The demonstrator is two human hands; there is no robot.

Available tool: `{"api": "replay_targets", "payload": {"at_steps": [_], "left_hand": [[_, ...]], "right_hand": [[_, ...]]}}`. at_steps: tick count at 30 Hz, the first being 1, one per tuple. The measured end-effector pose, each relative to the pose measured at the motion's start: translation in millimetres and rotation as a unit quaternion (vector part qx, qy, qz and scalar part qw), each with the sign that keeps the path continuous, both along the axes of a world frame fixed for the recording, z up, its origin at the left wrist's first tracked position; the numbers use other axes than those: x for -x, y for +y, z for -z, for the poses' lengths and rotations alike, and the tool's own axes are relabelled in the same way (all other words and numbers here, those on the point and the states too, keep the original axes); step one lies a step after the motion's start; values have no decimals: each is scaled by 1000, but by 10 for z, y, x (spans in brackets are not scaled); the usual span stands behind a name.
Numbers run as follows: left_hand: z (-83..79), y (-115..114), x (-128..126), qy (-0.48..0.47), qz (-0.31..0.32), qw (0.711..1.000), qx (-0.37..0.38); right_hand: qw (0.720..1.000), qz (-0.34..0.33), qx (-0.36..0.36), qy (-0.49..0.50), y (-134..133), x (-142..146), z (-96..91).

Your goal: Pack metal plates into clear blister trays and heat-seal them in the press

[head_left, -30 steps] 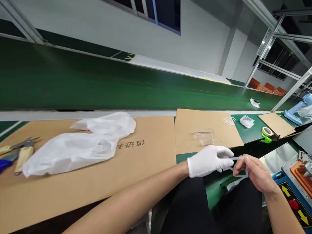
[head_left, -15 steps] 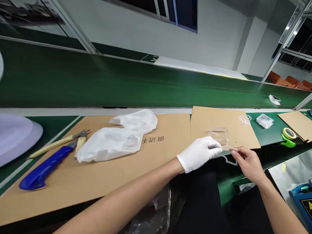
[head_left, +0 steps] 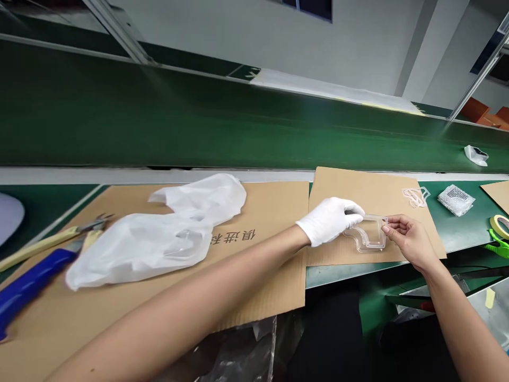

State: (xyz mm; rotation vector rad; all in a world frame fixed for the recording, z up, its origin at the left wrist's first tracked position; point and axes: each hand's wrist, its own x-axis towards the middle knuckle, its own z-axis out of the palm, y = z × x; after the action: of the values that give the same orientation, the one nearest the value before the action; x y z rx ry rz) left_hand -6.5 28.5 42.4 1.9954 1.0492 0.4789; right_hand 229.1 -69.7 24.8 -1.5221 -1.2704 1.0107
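Observation:
A clear plastic part [head_left: 373,246] with a stepped, curved edge is between my two hands, over the cardboard. In a white glove, my left hand [head_left: 333,218] pinches its upper left corner with thumb and fingertips. My bare right hand [head_left: 409,239] has thumb and forefinger closed on its right edge. A pale outline runs along the part's rim; I cannot tell whether it is the thin white strip held earlier. On the cardboard sheet [head_left: 330,185], beyond my right hand, lie several thin white looped strips [head_left: 415,197].
A white plastic bag [head_left: 147,244] lies on the left cardboard [head_left: 262,207], beside pliers [head_left: 47,241] and a blue-handled tool [head_left: 35,281]. To the right are a bubble-wrap packet [head_left: 456,200], yellow tape [head_left: 500,225] and a green tool [head_left: 497,245]. Behind runs a green belt [head_left: 199,132].
Both hands have moved from the table's front edge up onto the cardboard, to the clear part. The white strip no longer hangs between them. The view has shifted.

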Motion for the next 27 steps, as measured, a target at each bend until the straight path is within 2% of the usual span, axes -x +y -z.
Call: {"api": "replay_targets", "payload": {"at_steps": [11,18,22,27], "left_hand": [[10,106,-5,25,-20,999,18],[26,105,-25,41,-29,999,13],[34,110,-20,46,-33,998,24],[58,116,-19,45,-31,998,16]], "right_hand": [[999,4,4,44,165,30,150],[1000,6,-1,11,182,43,203],[1000,26,7,-14,116,64,204],[999,23,36,21,-62,46,173]]}}
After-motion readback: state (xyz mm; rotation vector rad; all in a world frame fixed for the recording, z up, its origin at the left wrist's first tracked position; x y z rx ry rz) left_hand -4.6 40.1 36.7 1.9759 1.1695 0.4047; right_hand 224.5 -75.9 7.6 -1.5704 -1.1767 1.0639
